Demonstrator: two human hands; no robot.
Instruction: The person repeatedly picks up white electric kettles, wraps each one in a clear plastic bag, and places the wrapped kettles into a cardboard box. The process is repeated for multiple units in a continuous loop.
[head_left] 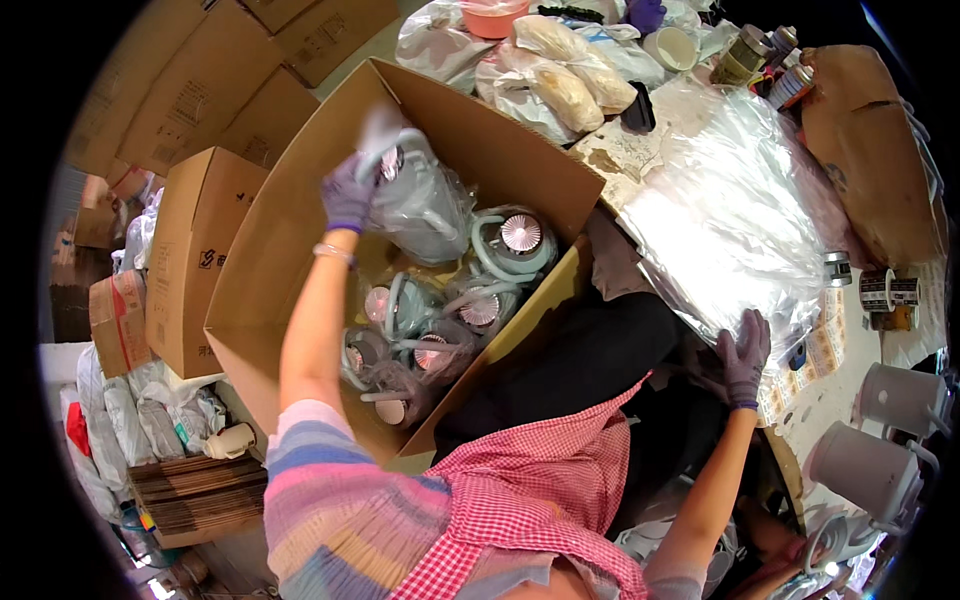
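With the left hand's (350, 192) fingers curled on the grey jug (415, 205) near the box's (495, 125) far corner and the right hand's (742, 362) spread on clear bags (725, 215), I fear slick wrapping (457, 203) dropping it onto lower jugs (514, 245).

L hand (350, 192) fwd & curled, R hand (743, 360) out R, palm dn

Looks like a packing corner in a workshop or small factory. Shows it by brown cartons (180, 70) stacked at upper left, a big open carton (500, 140) filled with bagged grey vessels (425, 205), a worktable (625, 160) bearing layered clear plastic wrapping (720, 220), cans (790, 87) and tape rolls (880, 291), unbagged grey vessels (855, 470) at right, and flattened cardboard (205, 490) piled at lower left.
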